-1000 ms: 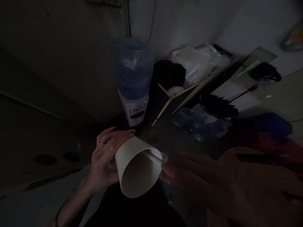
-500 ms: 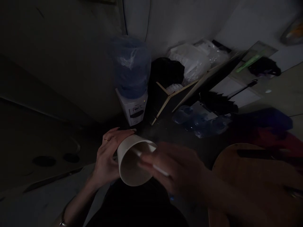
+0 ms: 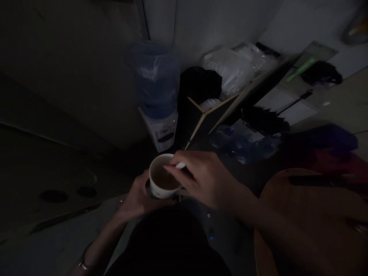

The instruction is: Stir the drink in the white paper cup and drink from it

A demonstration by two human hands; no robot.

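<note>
Head view: white paper cup (image 3: 161, 184), brown inside, upright; left hand (image 3: 138, 199) wraps it; right hand (image 3: 201, 178) pinches white stick (image 3: 180, 165) over rim.

water dispenser (image 3: 161, 115) and leaning boards (image 3: 230, 111) crowd beyond, round wooden tabletop (image 3: 310, 214) right, open left

Dim interior seen from above. A pale wall (image 3: 230, 23) meets a darker wall (image 3: 71, 57) at a corner. A water dispenser (image 3: 158, 130) carrying a blue bottle (image 3: 153, 76) stands against it. Beside it lie a black bag (image 3: 198, 84), clear plastic wrapping (image 3: 230, 69) and a leaning wooden frame (image 3: 207, 115). A round wooden tabletop (image 3: 310, 214) occupies the lower right.
</note>
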